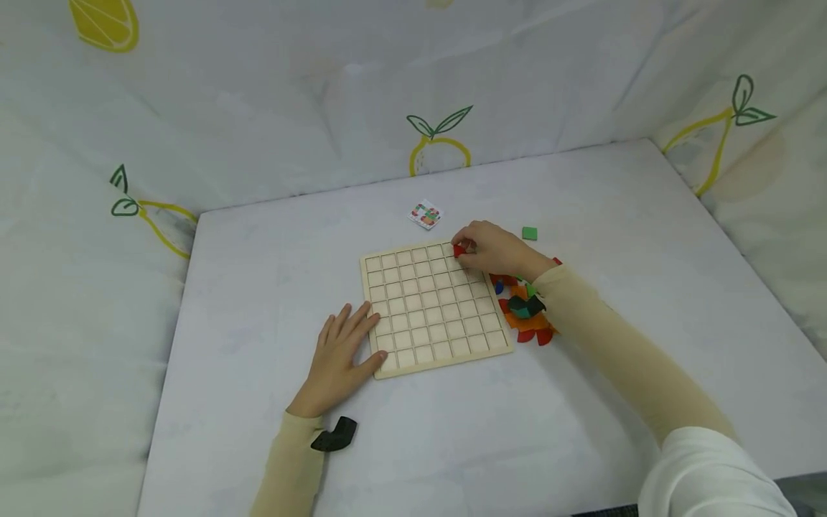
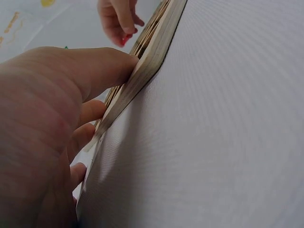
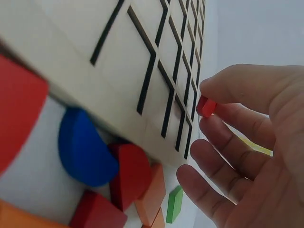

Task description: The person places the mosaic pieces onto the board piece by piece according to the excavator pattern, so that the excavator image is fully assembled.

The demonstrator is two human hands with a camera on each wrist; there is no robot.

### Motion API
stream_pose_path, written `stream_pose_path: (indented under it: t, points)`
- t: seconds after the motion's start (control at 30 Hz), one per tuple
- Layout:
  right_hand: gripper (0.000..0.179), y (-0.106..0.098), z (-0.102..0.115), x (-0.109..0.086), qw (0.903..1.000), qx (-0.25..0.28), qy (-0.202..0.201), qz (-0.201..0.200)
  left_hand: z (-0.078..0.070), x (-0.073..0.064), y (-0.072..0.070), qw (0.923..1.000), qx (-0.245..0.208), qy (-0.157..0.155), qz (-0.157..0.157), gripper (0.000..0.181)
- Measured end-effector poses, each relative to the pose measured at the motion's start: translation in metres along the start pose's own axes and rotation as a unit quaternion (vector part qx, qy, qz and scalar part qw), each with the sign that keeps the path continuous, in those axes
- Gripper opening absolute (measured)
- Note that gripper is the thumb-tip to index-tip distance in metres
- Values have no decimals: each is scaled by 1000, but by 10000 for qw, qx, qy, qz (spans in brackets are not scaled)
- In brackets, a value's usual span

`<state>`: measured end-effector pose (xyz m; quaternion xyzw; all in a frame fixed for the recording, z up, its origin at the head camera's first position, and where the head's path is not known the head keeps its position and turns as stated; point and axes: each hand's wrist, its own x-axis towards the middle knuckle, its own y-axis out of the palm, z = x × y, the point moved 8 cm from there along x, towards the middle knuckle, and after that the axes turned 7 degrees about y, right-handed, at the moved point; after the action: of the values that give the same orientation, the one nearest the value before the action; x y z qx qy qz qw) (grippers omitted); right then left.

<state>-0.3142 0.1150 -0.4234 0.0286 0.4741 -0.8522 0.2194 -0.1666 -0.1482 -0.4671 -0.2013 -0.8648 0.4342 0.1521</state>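
Small red piece [image 1: 459,250] at far right corner of pale wooden grid board [image 1: 428,300], pinched between right hand's [image 1: 494,248] thumb and fingers, probably for fine control over one cell. Left hand [image 1: 336,359] spread wide, touching board's near left edge, likely to keep it from sliding. Loose coloured pieces [image 1: 519,322] just right of board, presumably within right hand's easy reach. Board lies flat, near-square, no clear long axis; near edge slants, right end farther. Red piece mostly hidden; long axis cannot be told.

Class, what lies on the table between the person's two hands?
In the head view, the gridded wooden board lies between the left hand and the right hand.
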Motion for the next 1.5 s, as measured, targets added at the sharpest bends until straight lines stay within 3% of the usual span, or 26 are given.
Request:
stream_pose_path:
  t: [0.43, 1.13, 1.5]
  points:
    - [31, 8, 9, -2, 9990, -420, -134, 50, -1, 2, -1, 10000, 30, 12, -19, 65]
    - [36, 12, 8, -8, 9993, -237, -256, 159, -2, 1, 1, 10000, 34, 21, 27, 65]
    - [37, -26, -1, -28, 9993, 320, -63, -180, 0, 0, 1, 10000, 38, 18, -14, 66]
